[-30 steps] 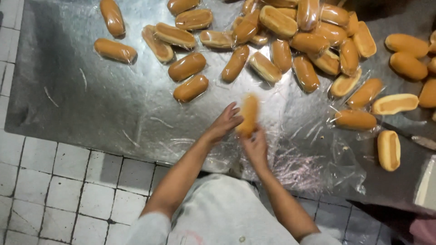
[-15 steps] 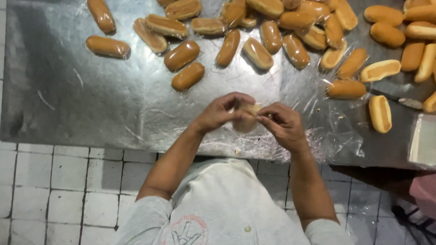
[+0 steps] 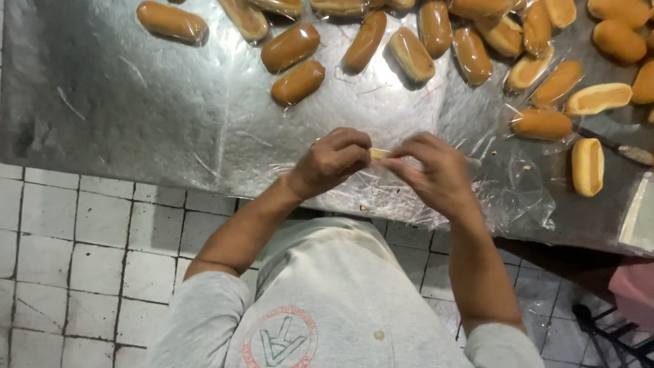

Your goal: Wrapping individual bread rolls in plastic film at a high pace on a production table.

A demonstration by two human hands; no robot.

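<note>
Steel-grey tabletop (image 3: 122, 109) fills my head view, scattered with long golden-brown wrapped bread rolls (image 3: 298, 82). I see the left hand (image 3: 332, 162) and right hand (image 3: 436, 174) closed together on one pale bread roll (image 3: 379, 154) — mostly hidden — above crinkled clear plastic film (image 3: 409, 197) at the near edge.

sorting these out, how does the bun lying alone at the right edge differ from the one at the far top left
The right-edge bun lies lengthwise up the frame, pale split side showing, with no wrap that I can make out. The top-left bun lies nearly crosswise, brown crust up, in glossy clear wrap. Both are long buns on the steel table.
</note>
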